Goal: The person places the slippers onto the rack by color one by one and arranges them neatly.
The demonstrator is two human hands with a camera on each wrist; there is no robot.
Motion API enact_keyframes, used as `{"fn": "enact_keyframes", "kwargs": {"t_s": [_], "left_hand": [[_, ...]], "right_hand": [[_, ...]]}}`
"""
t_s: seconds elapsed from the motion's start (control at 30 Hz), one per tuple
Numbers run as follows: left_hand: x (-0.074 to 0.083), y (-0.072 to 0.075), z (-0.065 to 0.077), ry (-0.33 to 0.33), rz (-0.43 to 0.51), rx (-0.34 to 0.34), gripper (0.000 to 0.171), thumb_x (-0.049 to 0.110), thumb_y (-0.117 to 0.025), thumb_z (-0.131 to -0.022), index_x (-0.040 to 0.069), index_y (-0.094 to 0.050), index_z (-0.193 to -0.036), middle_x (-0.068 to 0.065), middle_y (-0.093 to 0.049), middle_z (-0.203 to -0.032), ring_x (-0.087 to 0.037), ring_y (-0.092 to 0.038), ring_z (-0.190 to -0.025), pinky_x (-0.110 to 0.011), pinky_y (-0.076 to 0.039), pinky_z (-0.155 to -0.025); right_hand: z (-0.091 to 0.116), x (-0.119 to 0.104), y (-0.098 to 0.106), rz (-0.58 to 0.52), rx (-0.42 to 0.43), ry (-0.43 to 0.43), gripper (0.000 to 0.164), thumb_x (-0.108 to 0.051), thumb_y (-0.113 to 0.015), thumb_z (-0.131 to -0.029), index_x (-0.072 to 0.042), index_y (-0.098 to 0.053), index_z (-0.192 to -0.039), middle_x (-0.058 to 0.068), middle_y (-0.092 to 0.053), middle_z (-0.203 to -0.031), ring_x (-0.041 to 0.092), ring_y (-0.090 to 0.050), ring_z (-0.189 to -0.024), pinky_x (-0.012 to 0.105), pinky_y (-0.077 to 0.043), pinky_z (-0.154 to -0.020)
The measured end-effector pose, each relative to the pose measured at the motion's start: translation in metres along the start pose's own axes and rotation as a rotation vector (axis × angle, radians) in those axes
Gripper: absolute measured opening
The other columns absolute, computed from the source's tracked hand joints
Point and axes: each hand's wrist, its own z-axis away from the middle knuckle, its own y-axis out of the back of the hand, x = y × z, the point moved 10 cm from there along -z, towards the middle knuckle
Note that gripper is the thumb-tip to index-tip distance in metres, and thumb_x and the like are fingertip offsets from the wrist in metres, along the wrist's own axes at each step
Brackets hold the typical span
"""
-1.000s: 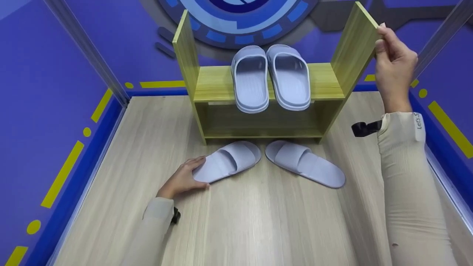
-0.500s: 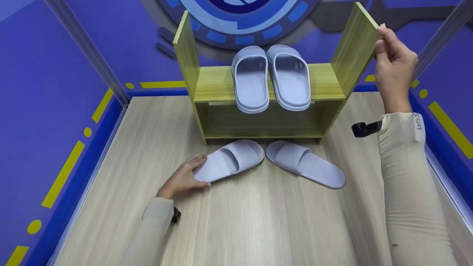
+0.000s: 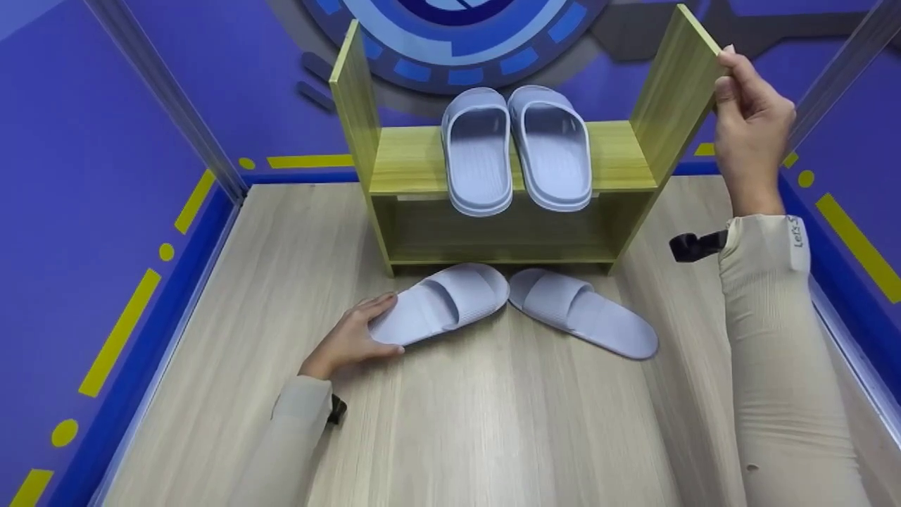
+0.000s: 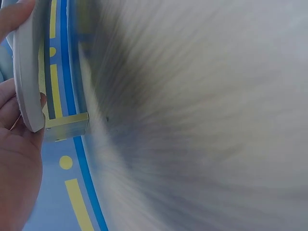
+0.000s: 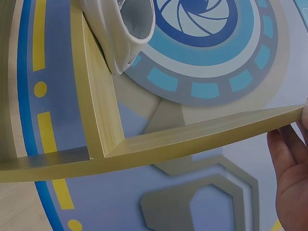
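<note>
My left hand (image 3: 348,341) grips the heel of a pale grey slide sandal (image 3: 468,292), fingers on one side and thumb on the other. In the left wrist view, the sandal's sole (image 4: 26,77) stands edge-on between thumb and fingers, over the blurred floor. Its toe points toward the wooden shoe rack (image 3: 408,162) and overlaps the toe of a matching sandal (image 3: 612,324) on the floor to the right. My right hand (image 3: 757,130) pinches the front edge of the rack's right side panel (image 3: 679,98) near the top. In the right wrist view, fingertips touch that panel (image 5: 207,139).
Two grey closed-toe slippers, a left one (image 3: 482,162) and a right one (image 3: 556,158), sit side by side on the rack's upper shelf, heels over its front edge. Blue printed walls (image 3: 91,211) enclose the wood-grain floor (image 3: 507,422) at the back and sides.
The sandal in my left hand has shifted slightly right and toward the rack, its toe now meeting the other sandal's toe in the head view. My right hand stays on the panel.
</note>
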Motion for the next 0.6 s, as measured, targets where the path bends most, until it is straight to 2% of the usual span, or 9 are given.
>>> {"fn": "enact_keyframes", "kwargs": {"t_s": [0.1,0.27,0.43,0.6], "left_hand": [[0.0004,0.0006,-0.0006,0.000,0.009,0.009,0.092,0.035,-0.088,-0.066,0.005,-0.046,-0.142,-0.009,-0.044,-0.149,-0.031,-0.037,-0.139,-0.046,-0.030,-0.114],[0.0026,0.0021,-0.0026,-0.012,0.021,0.030,0.093,0.035,-0.089,-0.065,0.006,-0.046,-0.142,-0.009,-0.045,-0.148,-0.031,-0.038,-0.139,-0.045,-0.030,-0.114],[0.0037,0.0022,-0.0057,-0.004,0.043,0.043,0.091,0.032,-0.089,-0.065,0.007,-0.047,-0.142,-0.010,-0.045,-0.148,-0.033,-0.038,-0.139,-0.046,-0.030,-0.114],[0.0059,-0.0003,-0.0101,0.005,0.052,0.042,0.091,0.032,-0.089,-0.065,0.008,-0.047,-0.142,-0.010,-0.045,-0.149,-0.033,-0.036,-0.140,-0.047,-0.029,-0.115]], "right_hand": [[-0.0003,0.0003,-0.0003,-0.032,0.000,0.000,0.027,-0.017,-0.060,-0.092,-0.014,-0.071,-0.116,-0.003,-0.068,-0.120,0.002,-0.052,-0.067,0.015,-0.041,-0.066],[-0.0002,0.0009,-0.0003,-0.021,0.002,-0.001,0.027,-0.017,-0.060,-0.091,-0.015,-0.071,-0.116,-0.005,-0.070,-0.109,0.002,-0.053,-0.068,0.014,-0.043,-0.068],[-0.0003,-0.0002,-0.0005,-0.012,0.003,0.001,0.027,-0.017,-0.060,-0.092,-0.015,-0.071,-0.116,-0.004,-0.069,-0.117,0.001,-0.051,-0.066,0.014,-0.041,-0.066],[0.0007,-0.0029,-0.0001,-0.014,0.001,0.004,0.027,-0.017,-0.059,-0.092,-0.015,-0.072,-0.115,-0.009,-0.067,-0.089,0.001,-0.050,-0.065,0.015,-0.041,-0.066]]}}
